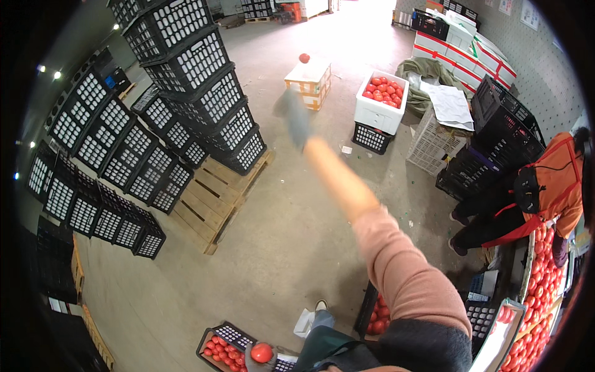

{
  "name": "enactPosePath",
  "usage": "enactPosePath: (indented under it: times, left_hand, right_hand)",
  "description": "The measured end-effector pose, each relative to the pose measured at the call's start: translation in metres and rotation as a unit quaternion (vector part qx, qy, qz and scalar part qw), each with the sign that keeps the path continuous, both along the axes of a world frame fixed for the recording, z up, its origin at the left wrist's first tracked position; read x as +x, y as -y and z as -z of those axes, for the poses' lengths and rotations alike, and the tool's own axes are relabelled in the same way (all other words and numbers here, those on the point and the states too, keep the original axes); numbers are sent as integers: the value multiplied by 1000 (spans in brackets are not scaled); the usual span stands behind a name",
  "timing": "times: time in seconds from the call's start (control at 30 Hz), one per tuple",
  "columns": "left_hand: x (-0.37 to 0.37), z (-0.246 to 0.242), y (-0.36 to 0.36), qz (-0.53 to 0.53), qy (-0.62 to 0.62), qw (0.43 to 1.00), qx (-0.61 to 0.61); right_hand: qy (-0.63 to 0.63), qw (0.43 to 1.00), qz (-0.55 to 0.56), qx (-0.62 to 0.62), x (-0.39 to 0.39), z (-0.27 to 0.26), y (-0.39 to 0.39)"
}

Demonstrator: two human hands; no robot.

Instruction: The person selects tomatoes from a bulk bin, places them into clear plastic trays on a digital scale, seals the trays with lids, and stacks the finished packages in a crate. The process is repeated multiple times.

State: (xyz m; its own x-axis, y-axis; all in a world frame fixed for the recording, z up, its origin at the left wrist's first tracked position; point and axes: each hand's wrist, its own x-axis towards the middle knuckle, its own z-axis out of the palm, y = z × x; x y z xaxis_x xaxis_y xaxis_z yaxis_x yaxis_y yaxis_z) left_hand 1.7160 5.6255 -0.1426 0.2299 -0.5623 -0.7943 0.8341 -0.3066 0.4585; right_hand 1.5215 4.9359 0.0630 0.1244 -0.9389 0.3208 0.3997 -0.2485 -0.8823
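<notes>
My right arm reaches forward in a pink sleeve. My right hand (295, 116), in a grey glove, is motion-blurred, so its fingers cannot be read. Beyond it a red tomato (304, 58) shows just above the far edge of a taped white foam box (309, 76); whether it touches the box cannot be told. At the bottom, my left hand (253, 365), also gloved in grey, holds a large tomato (261, 353) beside a black crate of tomatoes (223, 354). Another crate of tomatoes (379, 318) lies partly hidden under my right arm.
Black plastic crates (204, 60) stand stacked on a wooden pallet (211, 195) at left. A foam box of tomatoes (382, 95) rests on a black crate. At right, a person in orange (553, 176) bends over a long bed of tomatoes (539, 288).
</notes>
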Motion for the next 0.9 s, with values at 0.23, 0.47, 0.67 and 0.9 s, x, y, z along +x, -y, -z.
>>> enactPosePath:
  times: [0.23, 0.47, 0.67, 0.9]
  left_hand:
    - [-68, -25, 106, 87, -92, 992, -9]
    - [-321, -131, 121, 529, 170, 770, -312]
    - [-577, -170, -27, 633, 154, 464, -600]
    - [-900, -80, -56, 524, 434, 196, -706]
  right_hand:
    - [-55, 955, -65, 284, -79, 137, -395]
    - [269, 859, 17, 436, -310, 96, -662]
    - [356, 836, 260, 326, -491, 44, -887]
    - [441, 679, 481, 336, -629, 4, -1126]
